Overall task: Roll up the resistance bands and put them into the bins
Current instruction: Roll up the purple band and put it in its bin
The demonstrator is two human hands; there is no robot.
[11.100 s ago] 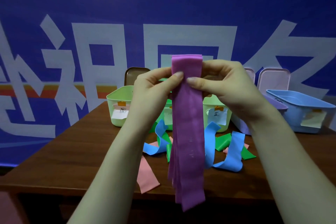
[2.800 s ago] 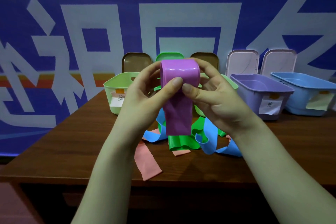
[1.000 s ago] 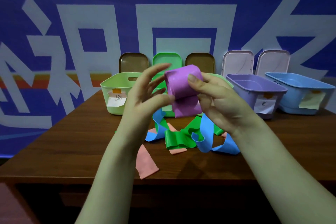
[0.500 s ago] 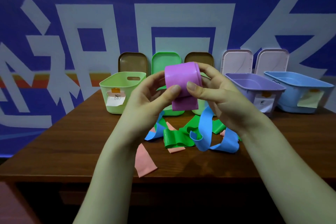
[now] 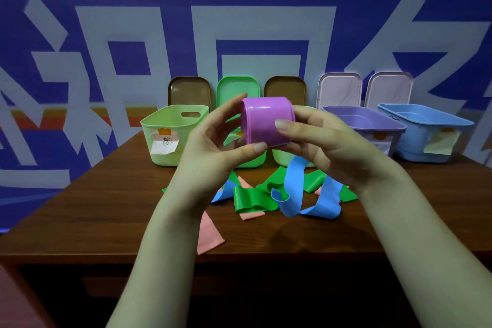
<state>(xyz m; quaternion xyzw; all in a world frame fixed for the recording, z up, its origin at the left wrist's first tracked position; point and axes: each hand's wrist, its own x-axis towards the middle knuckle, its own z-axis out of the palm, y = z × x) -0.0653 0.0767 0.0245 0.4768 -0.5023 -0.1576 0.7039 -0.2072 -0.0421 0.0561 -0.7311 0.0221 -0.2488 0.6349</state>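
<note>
A purple resistance band [image 5: 263, 122], wound into a full roll with no tail hanging, is held up in front of the bins. My left hand [image 5: 213, 146] pinches its left side, thumb under the lower edge. My right hand [image 5: 324, 146] grips the right side, a finger across the front. On the table below lie loose bands: a blue band [image 5: 295, 189], a green band [image 5: 253, 197] and a pink band [image 5: 209, 234]. A purple bin [image 5: 372, 120] and a blue bin [image 5: 431, 125] stand at the right.
A pale green bin [image 5: 170, 136] stands at the left; two more green bins are partly hidden behind my hands. Several lids [image 5: 339, 90] lean against the blue wall behind the bins. The wooden table [image 5: 106, 208] ends at a front edge near me.
The hanging tail of the purple band has been wound in, so the roll now has no loose end. Both hands stayed on it at about the same height.
</note>
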